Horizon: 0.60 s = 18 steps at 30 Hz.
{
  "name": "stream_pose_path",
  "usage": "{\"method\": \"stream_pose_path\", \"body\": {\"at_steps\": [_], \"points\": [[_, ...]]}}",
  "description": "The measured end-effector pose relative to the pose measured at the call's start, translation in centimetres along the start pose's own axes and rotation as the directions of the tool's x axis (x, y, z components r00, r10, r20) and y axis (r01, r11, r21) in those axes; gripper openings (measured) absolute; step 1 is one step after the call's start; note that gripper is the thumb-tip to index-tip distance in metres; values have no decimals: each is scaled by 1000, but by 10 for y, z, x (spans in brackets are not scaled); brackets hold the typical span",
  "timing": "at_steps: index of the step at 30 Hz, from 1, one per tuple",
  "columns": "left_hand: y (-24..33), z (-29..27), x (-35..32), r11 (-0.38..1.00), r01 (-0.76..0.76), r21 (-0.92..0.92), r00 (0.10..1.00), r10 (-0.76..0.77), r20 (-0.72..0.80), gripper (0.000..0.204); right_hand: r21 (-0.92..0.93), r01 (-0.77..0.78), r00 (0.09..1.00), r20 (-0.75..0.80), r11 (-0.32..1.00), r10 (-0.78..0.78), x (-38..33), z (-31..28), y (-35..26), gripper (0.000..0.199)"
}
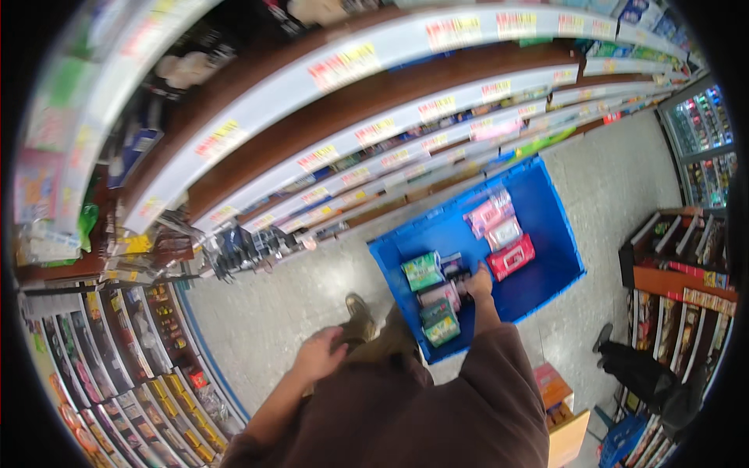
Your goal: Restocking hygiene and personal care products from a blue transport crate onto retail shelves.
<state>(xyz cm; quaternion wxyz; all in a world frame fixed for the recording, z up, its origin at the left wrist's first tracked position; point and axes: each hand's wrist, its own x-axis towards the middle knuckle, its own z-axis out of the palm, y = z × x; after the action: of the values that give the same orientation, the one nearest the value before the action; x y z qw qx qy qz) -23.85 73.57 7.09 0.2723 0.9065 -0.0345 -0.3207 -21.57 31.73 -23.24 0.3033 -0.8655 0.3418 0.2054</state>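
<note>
- Here's the right hand, down in the blue bin, right by a dark item among the left-hand packs; whether its fingers pinch anything, I cannot tell.
- Left of it, a green pack, a pink pack and, nearest the body, a green-yellow pack.
- Beyond it, the red pack lies in the bin, with pink-and-white packs farther up.
- And the left hand! Outside the bin, above the floor, fingers loosely extended, blurred, pinching nothing visible.
- Shelves run along the bin's far side.
</note>
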Motion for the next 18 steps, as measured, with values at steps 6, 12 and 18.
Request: {"method": "stream_pose_path", "body": {"at_steps": [6, 12, 18], "points": [[11, -7, -12, 992, -113, -53, 989, 108, -102, 39, 161, 805, 469, -762, 571, -446, -58, -160, -216, 36], [22, -26, -9, 968, -226, -107, 964, 207, -164, 34, -22, 994, 31, -894, 111, -447, -155, -284, -426, 49], [31, -62, -1, 928, -356, -111, 888, 299, -351, 31, -71, 815, 194, -902, 575, -387, -187, -288, -531, 99]]}}
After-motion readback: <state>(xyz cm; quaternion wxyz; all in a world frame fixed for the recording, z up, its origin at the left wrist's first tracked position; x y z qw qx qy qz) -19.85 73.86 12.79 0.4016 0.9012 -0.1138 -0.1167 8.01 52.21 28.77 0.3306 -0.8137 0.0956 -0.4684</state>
